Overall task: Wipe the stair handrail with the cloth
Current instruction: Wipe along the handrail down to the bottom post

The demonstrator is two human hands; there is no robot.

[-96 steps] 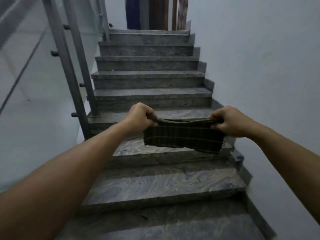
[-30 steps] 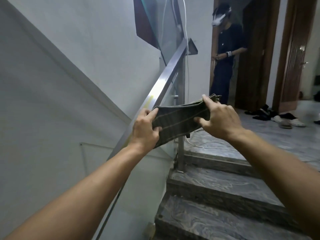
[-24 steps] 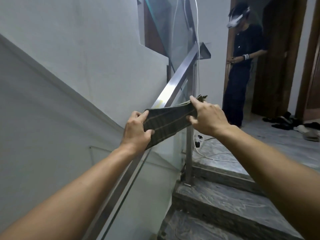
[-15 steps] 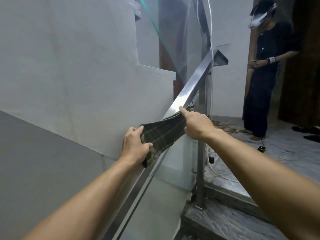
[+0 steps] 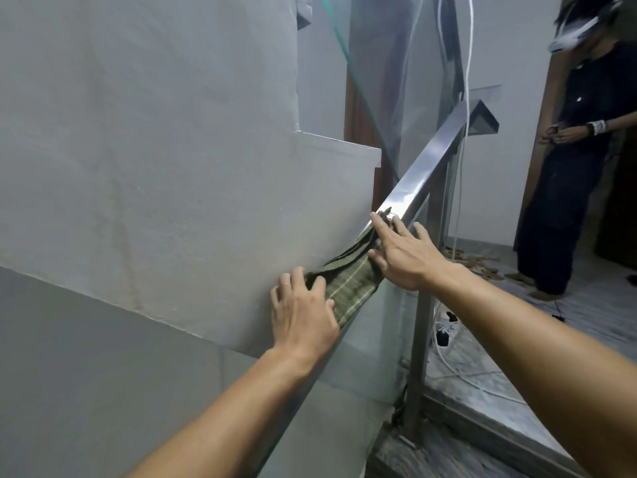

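A shiny steel handrail (image 5: 427,163) runs up and to the right across the middle of the view. A dark green striped cloth (image 5: 350,286) lies draped over it. My left hand (image 5: 303,315) presses the cloth's lower end onto the rail, fingers spread flat. My right hand (image 5: 403,255) lies flat on the cloth's upper end, fingertips reaching the bare rail. The rail below my left hand is hidden by my forearm.
A glass panel and a steel post (image 5: 422,326) stand under the rail. A grey wall (image 5: 155,150) fills the left. On the landing at right stands a person in dark clothes (image 5: 572,188); white cables (image 5: 462,370) and a plug lie on the floor.
Both hands lowered the cloth onto the handrail and flattened on it; earlier they held it stretched in the air. The view has turned left and closer to the rail.
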